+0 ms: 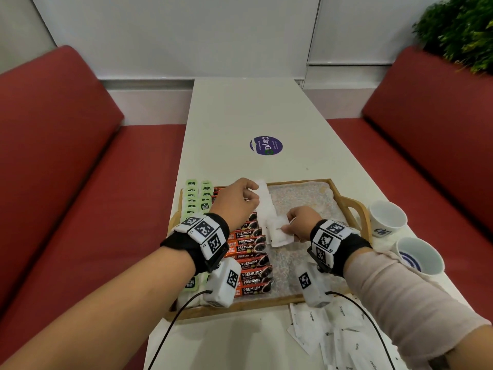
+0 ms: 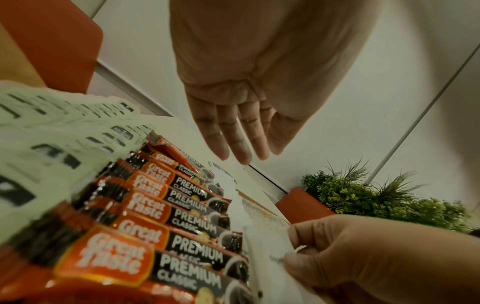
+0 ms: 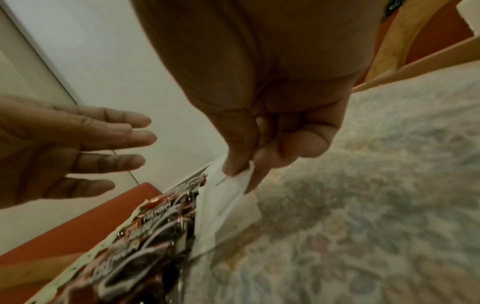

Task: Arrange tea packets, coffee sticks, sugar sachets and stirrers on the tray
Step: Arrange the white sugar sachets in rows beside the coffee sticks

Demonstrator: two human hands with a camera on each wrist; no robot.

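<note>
White sugar sachet (image 1: 279, 234) pinched by right hand (image 1: 302, 222).

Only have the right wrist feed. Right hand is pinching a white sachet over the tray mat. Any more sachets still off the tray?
Observer: Yes. Apart from the held sugar sachet, a loose pile of sugar sachets lies on the table, just in front of the tray's near rim.
Operator: What sits left of the coffee sticks? It's a blur here.
Observer: Green tea packets, in two columns along the tray's left edge.
Operator: Stirrers anywhere?
Observer: None that I can see. Two white cups stand on the table, right of the tray.
</note>
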